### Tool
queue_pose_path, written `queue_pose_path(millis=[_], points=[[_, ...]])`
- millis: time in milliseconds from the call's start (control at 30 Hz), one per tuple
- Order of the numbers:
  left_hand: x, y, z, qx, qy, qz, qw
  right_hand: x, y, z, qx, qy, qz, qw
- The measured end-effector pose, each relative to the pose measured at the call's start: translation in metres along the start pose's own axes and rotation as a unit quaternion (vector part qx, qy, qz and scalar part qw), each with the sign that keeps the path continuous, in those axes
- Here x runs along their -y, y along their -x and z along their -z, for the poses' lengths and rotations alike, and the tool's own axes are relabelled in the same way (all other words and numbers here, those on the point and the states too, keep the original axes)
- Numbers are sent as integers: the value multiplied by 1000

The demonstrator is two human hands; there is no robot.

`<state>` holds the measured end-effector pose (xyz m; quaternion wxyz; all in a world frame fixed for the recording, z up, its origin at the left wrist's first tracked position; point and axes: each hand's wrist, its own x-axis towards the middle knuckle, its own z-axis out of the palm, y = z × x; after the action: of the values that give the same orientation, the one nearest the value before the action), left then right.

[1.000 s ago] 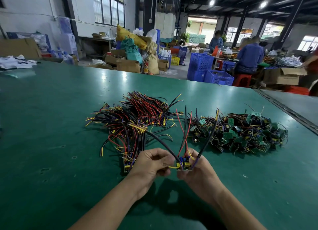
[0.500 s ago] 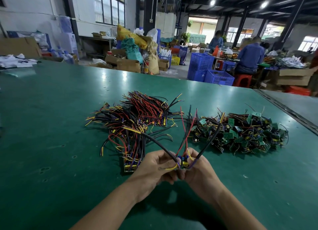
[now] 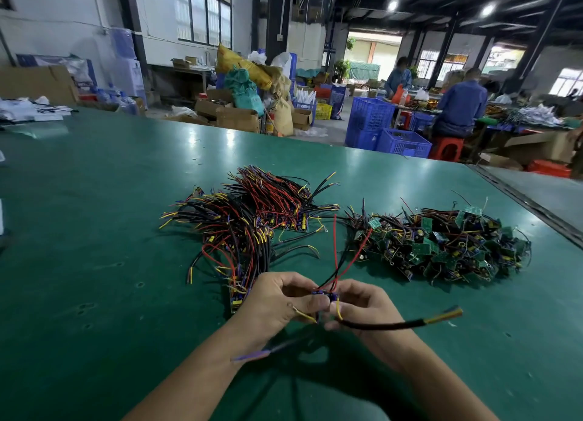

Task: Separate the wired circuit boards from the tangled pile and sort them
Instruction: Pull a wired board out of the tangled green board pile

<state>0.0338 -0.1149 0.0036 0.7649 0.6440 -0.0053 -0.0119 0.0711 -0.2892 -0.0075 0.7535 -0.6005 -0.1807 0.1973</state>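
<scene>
Worker's left hand (image 3: 277,304) and right hand (image 3: 367,307) pinched a wired board (image 3: 325,295).
Each grip curled on it; tangled pile (image 3: 441,241) lay at two o'clock.

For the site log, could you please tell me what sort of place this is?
Probably an electronics assembly workshop in a warehouse-like hall: heaps of wired circuit boards lie on a green worktable, blue plastic crates and cardboard boxes stand on the floor, and a seated worker faces another bench.

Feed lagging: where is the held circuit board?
Head view, low centre: the board is pinched between the left hand and right hand, nearer and left of the tangled pile.
</scene>
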Motion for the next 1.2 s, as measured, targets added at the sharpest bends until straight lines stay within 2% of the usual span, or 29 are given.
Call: queue_pose_path(millis=[200, 367, 500, 633, 900, 1067, 1200], points=[[3, 1, -1, 4, 13, 9, 1000, -1, -1, 4, -14, 24, 21, 999], [1, 2, 1, 21, 17, 56, 998, 0, 0, 7, 3, 51, 20, 998], [1, 3, -1, 24, 21, 45, 998, 4, 1, 8, -14, 73, 25, 997], [0, 4, -5, 16, 70, 41, 997, 5, 1, 9, -42, 91, 31, 995], [-4, 6, -5, 30, 116, 63, 991, 7, 4, 5, 9, -15, 13, 1000], [-4, 6, -5, 33, 134, 66, 988, 6, 4, 0, -11, -64, 12, 998], [-5, 5, -5, 52, 187, 72, 978, 8, 4, -4, -16, -101, 0, 995]])
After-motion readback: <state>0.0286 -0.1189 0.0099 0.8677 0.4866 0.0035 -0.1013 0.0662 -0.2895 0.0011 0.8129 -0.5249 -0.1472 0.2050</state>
